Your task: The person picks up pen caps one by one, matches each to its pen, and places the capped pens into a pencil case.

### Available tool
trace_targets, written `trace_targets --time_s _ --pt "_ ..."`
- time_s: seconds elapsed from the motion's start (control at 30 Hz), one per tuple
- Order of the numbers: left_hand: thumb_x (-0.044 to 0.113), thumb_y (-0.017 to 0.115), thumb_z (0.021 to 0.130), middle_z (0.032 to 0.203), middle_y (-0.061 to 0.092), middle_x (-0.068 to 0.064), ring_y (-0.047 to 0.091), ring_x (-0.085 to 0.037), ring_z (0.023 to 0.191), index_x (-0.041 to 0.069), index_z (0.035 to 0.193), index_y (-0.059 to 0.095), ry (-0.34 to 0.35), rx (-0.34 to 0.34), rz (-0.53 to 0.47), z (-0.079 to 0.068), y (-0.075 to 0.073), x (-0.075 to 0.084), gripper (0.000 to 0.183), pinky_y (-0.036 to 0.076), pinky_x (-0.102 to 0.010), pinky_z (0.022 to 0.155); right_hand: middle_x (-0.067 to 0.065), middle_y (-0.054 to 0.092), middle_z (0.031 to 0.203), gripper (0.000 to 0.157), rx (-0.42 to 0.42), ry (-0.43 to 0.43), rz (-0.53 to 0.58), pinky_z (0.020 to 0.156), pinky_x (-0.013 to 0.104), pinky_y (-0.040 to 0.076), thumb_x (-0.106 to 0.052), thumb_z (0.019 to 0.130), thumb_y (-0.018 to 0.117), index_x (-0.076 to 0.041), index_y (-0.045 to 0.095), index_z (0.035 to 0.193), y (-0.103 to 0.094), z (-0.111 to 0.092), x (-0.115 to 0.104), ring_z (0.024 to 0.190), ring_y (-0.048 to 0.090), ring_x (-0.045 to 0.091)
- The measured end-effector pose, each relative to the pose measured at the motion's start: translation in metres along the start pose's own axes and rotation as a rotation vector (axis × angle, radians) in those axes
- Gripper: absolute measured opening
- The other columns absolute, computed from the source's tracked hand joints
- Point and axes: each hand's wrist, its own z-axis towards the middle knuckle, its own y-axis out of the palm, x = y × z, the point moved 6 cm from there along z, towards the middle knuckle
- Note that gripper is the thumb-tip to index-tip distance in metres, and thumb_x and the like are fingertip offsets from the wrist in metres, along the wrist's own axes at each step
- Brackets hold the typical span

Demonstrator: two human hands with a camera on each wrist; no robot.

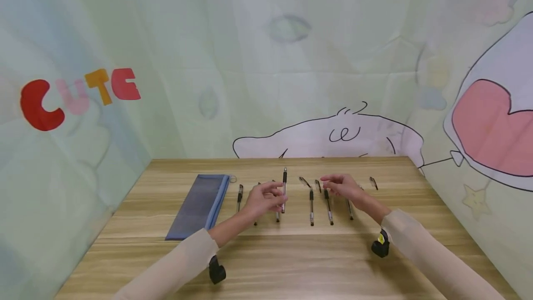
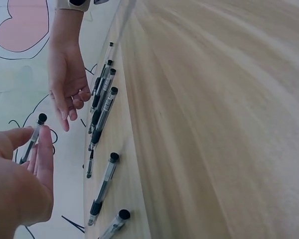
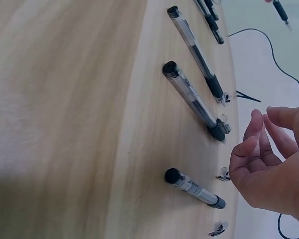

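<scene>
Worn on a person's head, the widest view looks forward and down across the counter (image 1: 291, 265) to the printed backdrop (image 1: 250, 68), taking in the left hand (image 1: 265, 198) and right hand (image 1: 344, 186) from above. The left wrist view, turned sideways and close to its own hand, faces right along the counter's far edge toward the other hand. The right wrist view, also sideways and close in, faces the far side, catching the lifted pen (image 3: 279, 10) at its left limit. All three views share the row of pens (image 1: 311, 208).
</scene>
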Motion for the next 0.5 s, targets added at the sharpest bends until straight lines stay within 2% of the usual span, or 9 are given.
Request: trace_targets --time_s 0.27,0.4,0.5 --pt "0.001 0.075 0.09 0.105 0.069 -0.012 0.072 -0.011 0.078 0.0 0.139 0.058 -0.019 -0.012 -0.025 -0.009 -0.002 -0.005 0.051 0.067 -0.033 0.073 0.019 0.07 0.116 0.04 0.011 -0.027 -0.051 0.069 0.024 0.051 -0.02 0.104 0.06 0.005 0.06 0.135 0.004 0.015 -0.007 0.086 0.06 0.015" --pt "0.001 0.075 0.09 0.105 0.069 -0.012 0.072 -0.011 0.078 0.0 0.139 0.058 -0.012 -0.015 -0.022 -0.01 -0.002 -0.006 0.051 0.067 -0.032 0.073 0.025 0.069 0.119 0.04 0.002 -0.067 -0.057 0.068 0.022 0.053 -0.018 0.104 0.059 0.007 0.059 0.135 0.011 0.027 -0.01 0.085 0.065 0.018" --pt "0.002 0.075 0.091 0.106 0.069 -0.013 0.072 -0.011 0.078 -0.001 0.138 0.058 -0.004 -0.024 -0.015 -0.009 0.0 -0.008 0.051 0.067 -0.033 0.073 0.025 0.07 0.117 0.038 0.013 -0.081 -0.087 0.069 0.021 0.053 -0.017 0.104 0.059 0.007 0.06 0.134 0.013 0.034 -0.01 0.086 0.064 0.02"
